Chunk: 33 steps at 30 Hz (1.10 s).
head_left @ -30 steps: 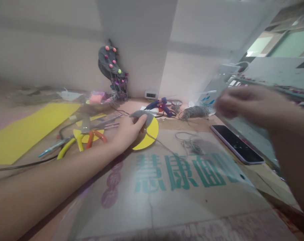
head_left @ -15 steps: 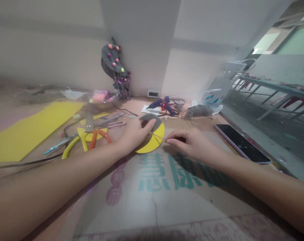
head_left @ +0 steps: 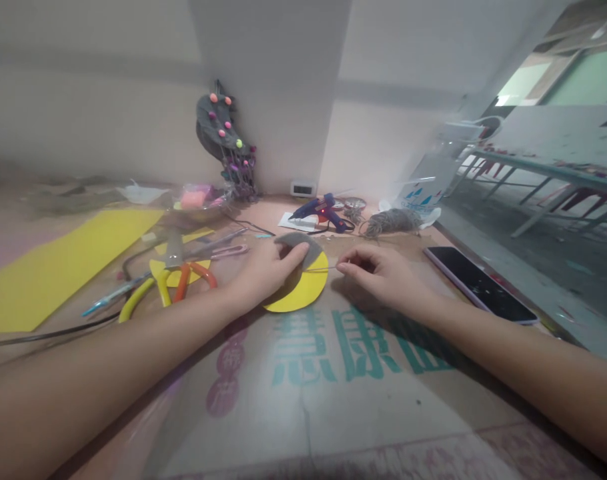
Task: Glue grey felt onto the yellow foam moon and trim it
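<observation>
My left hand [head_left: 273, 270] grips a round yellow card disc [head_left: 303, 291] at its left side, thumb lying on top. Grey yarn [head_left: 307, 247] covers the disc's far part, while the near part is bare yellow. From the disc a thin strand of yarn [head_left: 328, 269] stretches to the right. Its end is pinched between thumb and forefinger of my right hand [head_left: 376, 270], a little apart from the disc. Both hands are just above the printed board on the table. The left hand's fingertips are hidden behind the disc.
Behind the disc lie a blue glue gun [head_left: 323, 212] and a grey yarn bundle [head_left: 394, 222]. A phone [head_left: 478, 283] lies on the right. Scissors with yellow handles [head_left: 144, 297], orange-handled pliers [head_left: 186, 280] and a yellow sheet [head_left: 73, 267] are on the left. A crescent ornament [head_left: 221, 127] leans on the wall.
My right hand has moved slightly right and up, away from the disc. The strand, slanting down to the right before, now runs nearly level across the disc's upper yellow part.
</observation>
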{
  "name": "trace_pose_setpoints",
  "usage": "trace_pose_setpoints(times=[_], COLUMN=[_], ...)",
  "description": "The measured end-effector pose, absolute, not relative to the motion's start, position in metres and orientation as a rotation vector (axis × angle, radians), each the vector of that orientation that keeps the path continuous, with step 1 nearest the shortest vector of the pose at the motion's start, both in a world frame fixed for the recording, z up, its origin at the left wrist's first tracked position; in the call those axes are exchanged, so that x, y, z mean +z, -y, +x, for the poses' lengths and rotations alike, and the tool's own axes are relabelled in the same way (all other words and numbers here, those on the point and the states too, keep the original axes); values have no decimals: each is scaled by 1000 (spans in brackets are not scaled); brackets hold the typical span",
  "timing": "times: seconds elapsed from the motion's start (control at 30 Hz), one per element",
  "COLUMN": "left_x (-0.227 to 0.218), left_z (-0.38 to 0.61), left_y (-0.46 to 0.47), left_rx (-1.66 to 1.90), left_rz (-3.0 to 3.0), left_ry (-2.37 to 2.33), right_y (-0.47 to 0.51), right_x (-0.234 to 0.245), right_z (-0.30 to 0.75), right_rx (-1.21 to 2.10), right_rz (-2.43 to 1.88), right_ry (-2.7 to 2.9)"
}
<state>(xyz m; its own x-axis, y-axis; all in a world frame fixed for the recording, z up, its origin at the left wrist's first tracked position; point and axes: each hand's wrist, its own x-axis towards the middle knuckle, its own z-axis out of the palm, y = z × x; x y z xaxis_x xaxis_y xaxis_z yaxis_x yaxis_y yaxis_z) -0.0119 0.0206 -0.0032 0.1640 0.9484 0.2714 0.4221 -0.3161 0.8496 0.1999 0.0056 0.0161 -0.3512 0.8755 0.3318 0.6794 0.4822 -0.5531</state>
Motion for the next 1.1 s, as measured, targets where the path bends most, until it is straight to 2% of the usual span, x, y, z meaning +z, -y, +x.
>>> trace_pose_setpoints(times=[0.2, 0.47, 1.1], left_x=[-11, -6, -5], left_z=[-16, -15, -14], left_y=[-27, -23, -18], left_rx=[955, 774, 749], left_rz=[1832, 1970, 1931], left_ry=[-1250, -1132, -1092], right_y=[-13, -16, -8], right_x=[7, 2, 9], right_z=[203, 206, 200], right_rx=[602, 511, 427], right_rz=[-1377, -1333, -1283], right_ry=[2108, 2085, 2055])
